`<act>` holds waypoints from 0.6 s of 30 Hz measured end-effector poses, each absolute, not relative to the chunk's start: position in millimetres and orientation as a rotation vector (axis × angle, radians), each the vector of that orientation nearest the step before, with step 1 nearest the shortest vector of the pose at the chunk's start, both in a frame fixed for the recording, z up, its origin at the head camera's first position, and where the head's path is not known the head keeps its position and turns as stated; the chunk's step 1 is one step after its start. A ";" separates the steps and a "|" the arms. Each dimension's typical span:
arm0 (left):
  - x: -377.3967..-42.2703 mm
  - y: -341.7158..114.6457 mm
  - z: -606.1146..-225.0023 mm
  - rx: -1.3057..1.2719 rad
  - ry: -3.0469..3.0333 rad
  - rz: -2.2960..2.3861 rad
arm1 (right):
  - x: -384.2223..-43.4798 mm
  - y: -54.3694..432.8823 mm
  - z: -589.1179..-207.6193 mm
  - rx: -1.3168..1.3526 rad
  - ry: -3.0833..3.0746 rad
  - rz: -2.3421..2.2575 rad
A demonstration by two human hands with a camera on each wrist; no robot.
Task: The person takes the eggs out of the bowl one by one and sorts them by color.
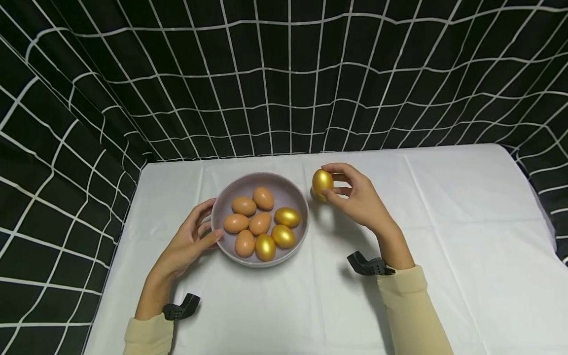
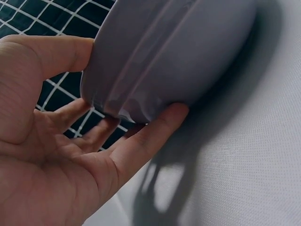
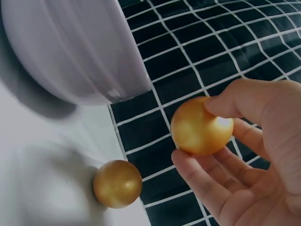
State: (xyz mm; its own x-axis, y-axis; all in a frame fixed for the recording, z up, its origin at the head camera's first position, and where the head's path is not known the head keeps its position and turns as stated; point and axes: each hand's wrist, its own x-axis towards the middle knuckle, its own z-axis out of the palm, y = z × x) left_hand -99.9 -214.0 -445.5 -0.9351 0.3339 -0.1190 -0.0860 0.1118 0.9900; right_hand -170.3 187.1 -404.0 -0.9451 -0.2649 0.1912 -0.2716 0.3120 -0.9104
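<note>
A mauve bowl (image 1: 225, 195) on the table holds several brown eggs (image 1: 236, 223) and three golden eggs (image 1: 265, 247). My left hand (image 1: 191, 239) grips the bowl's left side, thumb at the rim and fingertips against the outer wall, as the left wrist view shows. Right of the bowl, my right hand (image 1: 357, 197) pinches a golden egg (image 3: 200, 125) between thumb and fingers, above the table. Another golden egg (image 3: 117, 183) lies on the cloth below it; in the head view the held egg mostly covers that one.
A white cloth (image 1: 466, 246) with fold creases covers the table. Black curtains (image 1: 275, 88) with a white grid stand behind it and at both sides. Each wrist wears a black camera mount (image 1: 370, 265), below beige sleeves (image 1: 408, 305).
</note>
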 end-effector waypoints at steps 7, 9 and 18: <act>-101.4 -212.5 -447.1 0.227 2.065 1.923 | -180.5 188.9 -402.7 0.460 -2.577 1.683; -101.3 -211.6 -448.5 0.227 2.059 1.926 | -180.9 190.8 -403.4 0.426 -2.594 1.676; -99.8 -215.0 -449.3 0.259 2.048 1.938 | -184.4 198.5 -409.7 0.341 -2.695 1.522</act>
